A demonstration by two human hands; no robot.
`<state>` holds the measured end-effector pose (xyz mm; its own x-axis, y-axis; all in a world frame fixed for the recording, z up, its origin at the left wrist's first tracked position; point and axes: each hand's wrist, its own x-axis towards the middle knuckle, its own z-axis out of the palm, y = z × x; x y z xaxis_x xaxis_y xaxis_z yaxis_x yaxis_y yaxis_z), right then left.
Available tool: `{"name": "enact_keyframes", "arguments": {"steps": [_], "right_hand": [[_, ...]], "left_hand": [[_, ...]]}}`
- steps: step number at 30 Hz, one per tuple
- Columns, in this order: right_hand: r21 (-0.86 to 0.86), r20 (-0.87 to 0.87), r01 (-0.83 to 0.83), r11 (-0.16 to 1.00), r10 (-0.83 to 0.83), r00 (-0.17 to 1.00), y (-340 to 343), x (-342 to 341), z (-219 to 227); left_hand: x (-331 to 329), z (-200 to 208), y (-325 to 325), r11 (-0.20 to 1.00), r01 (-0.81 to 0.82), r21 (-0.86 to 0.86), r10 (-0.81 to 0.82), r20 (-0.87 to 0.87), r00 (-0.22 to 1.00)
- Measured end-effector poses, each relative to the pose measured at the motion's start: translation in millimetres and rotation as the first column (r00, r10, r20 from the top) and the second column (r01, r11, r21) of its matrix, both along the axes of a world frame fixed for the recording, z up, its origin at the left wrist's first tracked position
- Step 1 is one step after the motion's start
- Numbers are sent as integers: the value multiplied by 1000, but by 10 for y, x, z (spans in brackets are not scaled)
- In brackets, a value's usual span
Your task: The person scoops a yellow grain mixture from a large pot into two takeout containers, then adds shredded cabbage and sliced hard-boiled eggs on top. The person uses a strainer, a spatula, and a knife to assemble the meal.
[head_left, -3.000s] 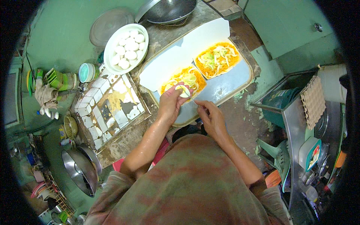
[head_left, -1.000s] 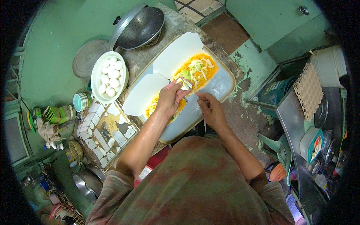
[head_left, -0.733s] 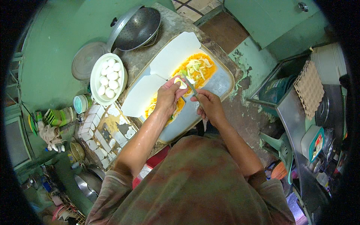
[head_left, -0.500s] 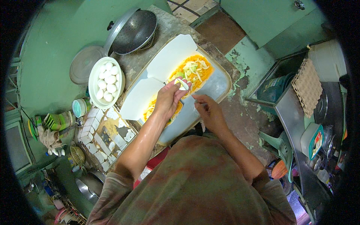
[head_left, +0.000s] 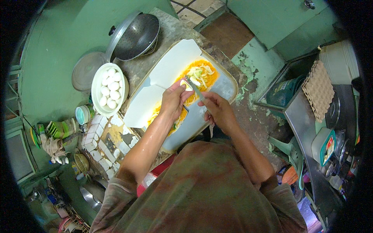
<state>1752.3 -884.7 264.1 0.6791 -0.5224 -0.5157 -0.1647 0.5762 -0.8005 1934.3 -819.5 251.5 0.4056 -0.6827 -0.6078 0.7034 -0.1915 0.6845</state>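
My left hand (head_left: 172,101) grips a peeled boiled egg (head_left: 186,86), its cut face showing some yolk, above two food-filled white boxes. In my right hand (head_left: 218,112) is a knife (head_left: 197,92), its blade reaching up beside the egg. A white egg piece (head_left: 195,82) shows just past the blade, over the noodles; whether it touches the blade I cannot tell. Orange noodles (head_left: 210,79) topped with pale shreds fill the farther box (head_left: 171,64). The nearer box (head_left: 143,106) also holds noodles, partly hidden by my left forearm. Both boxes rest on a large tray (head_left: 232,95).
Several peeled eggs sit in a white bowl (head_left: 96,87) at the left. Behind it are a round lid (head_left: 83,72) and a dark perforated pan (head_left: 142,37). On the right, an egg carton (head_left: 318,91) and a plastic tub (head_left: 323,146) occupy a metal counter (head_left: 301,116).
My right hand has risen slightly and turned, bringing the knife blade clearly into view by the egg. A white egg piece now shows beyond the blade. My left hand still holds the egg.
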Motion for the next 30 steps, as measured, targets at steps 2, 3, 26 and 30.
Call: {"name": "enact_keyframes", "arguments": {"steps": [2, 3, 26, 30], "right_hand": [[-224, -109, -64, 973, 40, 993, 81, -37, 7], [-316, -129, -108, 943, 70, 989, 109, -52, -19], [-649, -159, -98, 755, -9, 987, -221, -82, -148], [-687, -188, -99, 720, -43, 981, -403, -82, -327]], "left_hand": [[-9, 22, -8, 999, -12, -35, 11, -32, 999], [-15, 25, -17, 999, -21, -40, 19, -45, 999], [-6, -1, -356, 997, 46, -65, -54, -138, 989], [28, -73, -467, 995, 64, -79, -79, -204, 976]]}}
